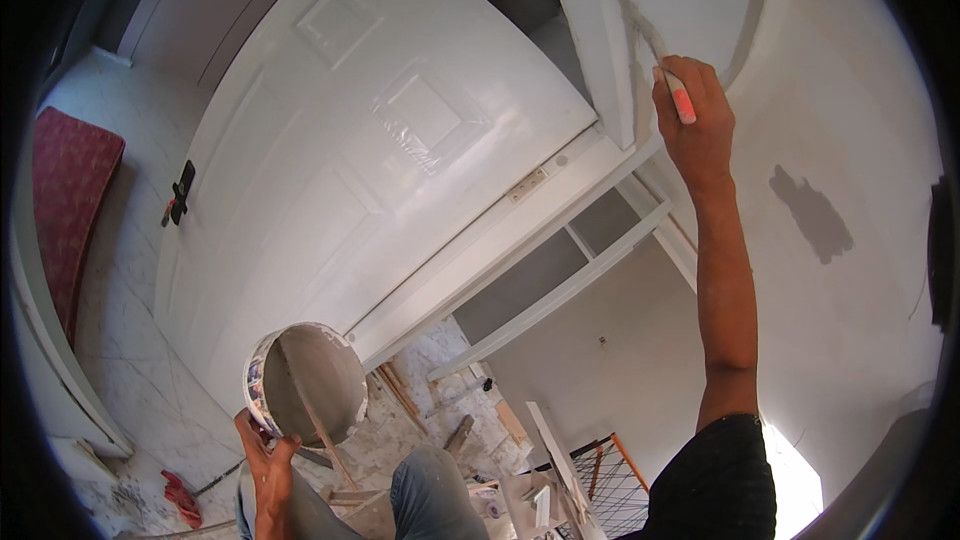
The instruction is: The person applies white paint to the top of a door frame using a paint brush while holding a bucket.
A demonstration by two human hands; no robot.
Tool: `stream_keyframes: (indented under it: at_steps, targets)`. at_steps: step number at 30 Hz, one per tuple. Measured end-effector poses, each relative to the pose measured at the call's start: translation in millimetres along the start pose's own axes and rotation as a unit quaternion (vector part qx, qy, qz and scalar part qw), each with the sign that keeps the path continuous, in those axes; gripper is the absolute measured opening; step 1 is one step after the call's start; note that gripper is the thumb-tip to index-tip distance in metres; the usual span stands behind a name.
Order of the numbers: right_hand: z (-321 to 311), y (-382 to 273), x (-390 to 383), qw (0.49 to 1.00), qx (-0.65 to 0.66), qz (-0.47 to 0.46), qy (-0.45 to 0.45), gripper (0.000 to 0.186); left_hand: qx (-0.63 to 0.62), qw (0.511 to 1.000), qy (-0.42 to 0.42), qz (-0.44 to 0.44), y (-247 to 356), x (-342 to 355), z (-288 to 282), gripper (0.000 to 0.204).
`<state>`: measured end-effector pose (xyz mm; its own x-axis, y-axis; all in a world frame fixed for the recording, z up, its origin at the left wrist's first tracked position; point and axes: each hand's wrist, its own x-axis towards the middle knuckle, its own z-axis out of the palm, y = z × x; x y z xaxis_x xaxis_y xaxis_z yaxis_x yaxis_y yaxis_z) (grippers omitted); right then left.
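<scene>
My left hand [267, 465] grips the lower side of a round plastic bucket [257, 387], which tilts so that its inside shows. Grey paste coats the inside of the bucket, and a wooden stick [310, 410] crosses its opening. High at the upper right, my right hand [697, 125] is closed around a hand tool with a pale and orange-red handle [684, 106]. The tool's working end cannot be made out clearly. Just beyond that hand, a rough grey strip [652, 38] runs along the joint between the white door frame [612, 60] and the wall.
A white panelled door [300, 150] with a black handle [181, 192] stands at the left. A grey patch [810, 213] marks the right wall [870, 120]. A dark red mattress-like pad [75, 200] lies at far left. Below are wood scraps [460, 435] and a metal rack [610, 485].
</scene>
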<state>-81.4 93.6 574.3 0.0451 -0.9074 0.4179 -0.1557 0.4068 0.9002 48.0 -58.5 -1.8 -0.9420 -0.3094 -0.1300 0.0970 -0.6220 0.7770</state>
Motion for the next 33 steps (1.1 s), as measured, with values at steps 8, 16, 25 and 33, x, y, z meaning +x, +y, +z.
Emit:
stream_keyframes:
  at_steps: [8, 16, 25, 33]
  targets:
    - [-11.5, 5.4, 41.7, 0.974, 0.138, -0.04, 0.173, 0.013, 0.028, 1.0, 0.009, 0.012, -13.8, 4.2, -7.2, 0.073]
    - [-2.7, 24.4, 34.5, 0.987, 0.118, -0.036, 0.107, 0.012, 0.023, 1.0, 0.009, 0.009, -17.4, 6.3, -3.6, 0.073]
    - [-11.3, 30.4, 86.1, 0.971, 0.174, -0.076, 0.144, 0.018, 0.034, 0.999, 0.022, -0.005, -27.0, 8.7, -10.3, 0.071]
    - [-12.2, 30.7, 37.6, 0.966, 0.192, -0.031, 0.17, 0.016, 0.018, 0.999, 0.031, 0.005, -15.6, 1.7, 0.4, 0.07]
